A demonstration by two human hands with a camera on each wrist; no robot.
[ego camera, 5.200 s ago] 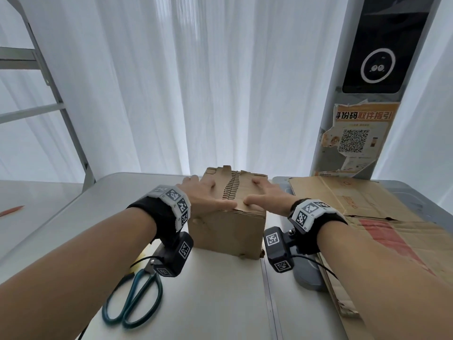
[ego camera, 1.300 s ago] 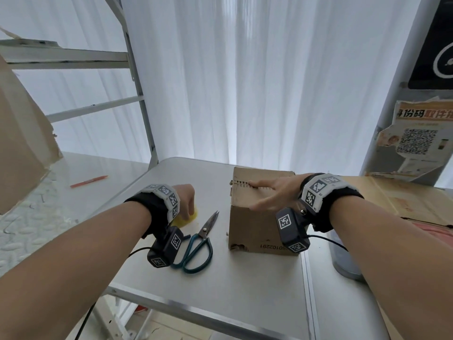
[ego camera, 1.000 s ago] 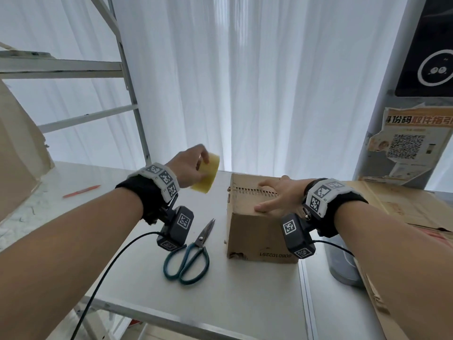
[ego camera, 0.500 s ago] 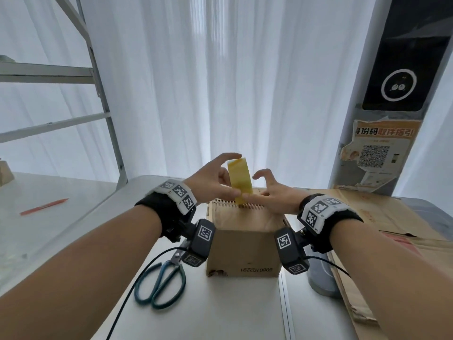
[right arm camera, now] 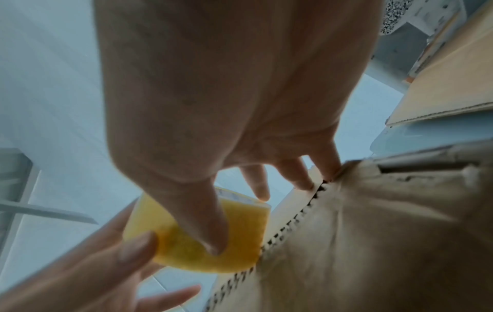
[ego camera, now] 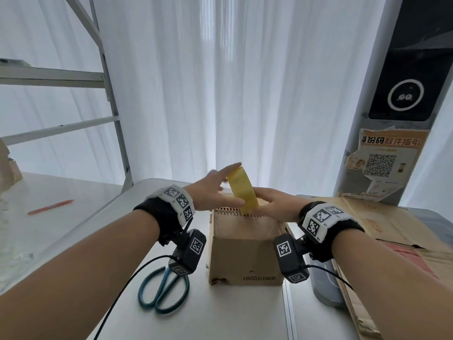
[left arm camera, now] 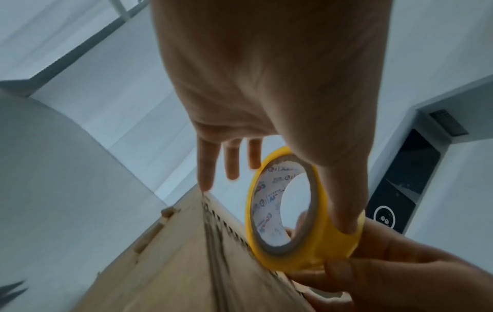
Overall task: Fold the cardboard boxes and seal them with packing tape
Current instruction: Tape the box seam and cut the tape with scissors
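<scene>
Left wrist view puts us right at the grip: our left hand (left arm camera: pixel 266 88) pinches the roll of yellow packing tape (left arm camera: pixel 306 242) with the thumb pressed on its outer band and the forefinger over the far rim, the other fingers spread loose. Our right hand (ego camera: pixel 274 204) holds the same roll from the other side, thumb on the band and fingers underneath as far as we can tell. The roll stands on edge just above the closed top of the cardboard box (ego camera: pixel 245 256), over its seam. We judge the step to be finding and peeling the free end, so we should turn the roll slowly, feel for the ridge with a nail, and keep the box flaps pressed flat before laying tape along the seam. The tape looks glossy and translucent on a printed card core; the box is matte brown corrugated board, worn, its meeting edges toothed. Scissors (ego camera: pixel 163 293) with teal handles lie on the smooth grey table (ego camera: pixel 220 320) just left of the box.
</scene>
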